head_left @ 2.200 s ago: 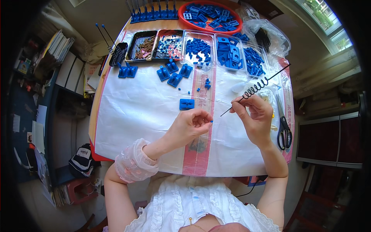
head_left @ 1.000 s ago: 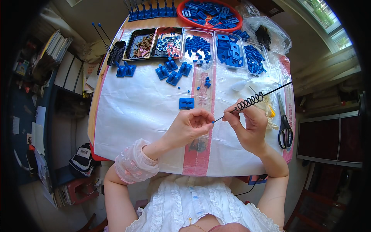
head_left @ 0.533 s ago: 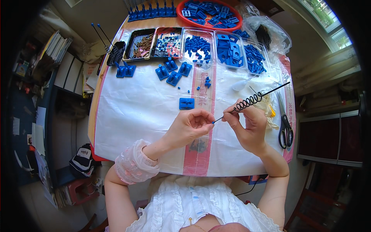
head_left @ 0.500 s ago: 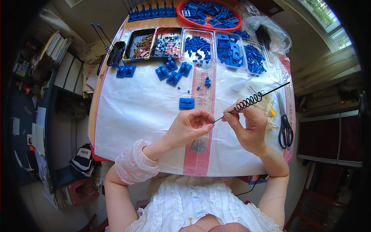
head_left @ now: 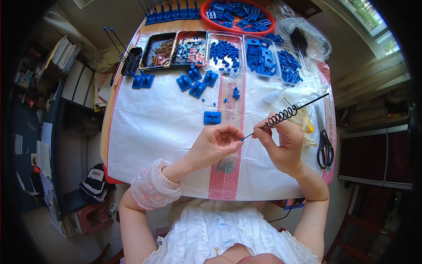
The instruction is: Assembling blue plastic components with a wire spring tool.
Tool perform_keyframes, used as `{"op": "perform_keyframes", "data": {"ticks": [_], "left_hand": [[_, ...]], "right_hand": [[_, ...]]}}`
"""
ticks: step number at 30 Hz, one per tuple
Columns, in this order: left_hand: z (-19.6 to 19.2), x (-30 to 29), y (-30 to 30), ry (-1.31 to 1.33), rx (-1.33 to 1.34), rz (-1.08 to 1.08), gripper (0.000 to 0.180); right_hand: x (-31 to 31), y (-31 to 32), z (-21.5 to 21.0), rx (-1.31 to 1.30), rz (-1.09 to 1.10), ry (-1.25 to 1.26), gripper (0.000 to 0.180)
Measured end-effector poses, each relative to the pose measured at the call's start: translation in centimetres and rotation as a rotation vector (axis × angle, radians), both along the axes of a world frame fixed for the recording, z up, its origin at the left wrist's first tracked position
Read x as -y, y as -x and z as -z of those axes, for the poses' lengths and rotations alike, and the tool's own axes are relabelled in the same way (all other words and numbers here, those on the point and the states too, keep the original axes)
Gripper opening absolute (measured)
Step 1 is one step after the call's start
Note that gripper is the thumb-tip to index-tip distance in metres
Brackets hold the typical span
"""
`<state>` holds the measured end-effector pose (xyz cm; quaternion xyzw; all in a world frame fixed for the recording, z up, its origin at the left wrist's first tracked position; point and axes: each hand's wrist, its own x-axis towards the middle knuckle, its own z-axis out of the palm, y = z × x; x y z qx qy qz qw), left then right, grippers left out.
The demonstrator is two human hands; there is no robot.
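Between thumb and fingers, my right hand [head_left: 282, 141] grips a black coiled wire rod [head_left: 281, 115]. Its coils rise past the fingers, and a straight end points to the far right. The thin near end reaches left to my left hand [head_left: 221, 141], which pinches a small blue cap [head_left: 242, 139] at the tip. Just beyond the left hand, a blue plastic base [head_left: 212, 117] lies on the white sheet. Farther off sit several blue bases with upright prongs [head_left: 197, 89], and a few tiny blue caps [head_left: 236, 93] are scattered near the red stripe.
Along the back stand trays of screws [head_left: 162, 52], nuts [head_left: 190, 49] and blue parts [head_left: 224, 53]. Behind them are a red basin [head_left: 271, 20] and a row of blue pieces with rods [head_left: 171, 16]. Black-handled scissors [head_left: 325, 149] lie at the right edge beside a pale glove-like item [head_left: 304, 127].
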<state>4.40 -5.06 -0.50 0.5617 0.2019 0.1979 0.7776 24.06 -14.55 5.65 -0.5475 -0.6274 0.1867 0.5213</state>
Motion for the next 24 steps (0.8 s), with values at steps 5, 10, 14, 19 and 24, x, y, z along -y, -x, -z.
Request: {"op": "perform_keyframes", "data": {"ticks": [5,10,14,19,24], "left_hand": [[-0.04,-0.07,-0.02,0.003,0.002,0.002,0.015],[0.03,-0.06,-0.05,0.003,0.003,0.001,0.015],[0.08,-0.05,-0.03,0.009,-0.008,0.003,0.015],[0.11,-0.01,-0.11,0.017,0.009,-0.004,0.015],[0.16,0.00,-0.12,0.019,0.006,-0.002,0.016]], "right_hand": [[0.12,-0.11,0.05,-0.005,0.007,-0.006,0.014],[0.14,-0.07,0.15,-0.016,0.013,-0.011,0.014],[0.04,0.00,0.10,-0.013,0.014,-0.020,0.014],[0.35,-0.29,-0.29,0.013,-0.014,0.028,0.010],[0.00,-0.14,0.15,0.000,0.011,-0.019,0.013]]}}
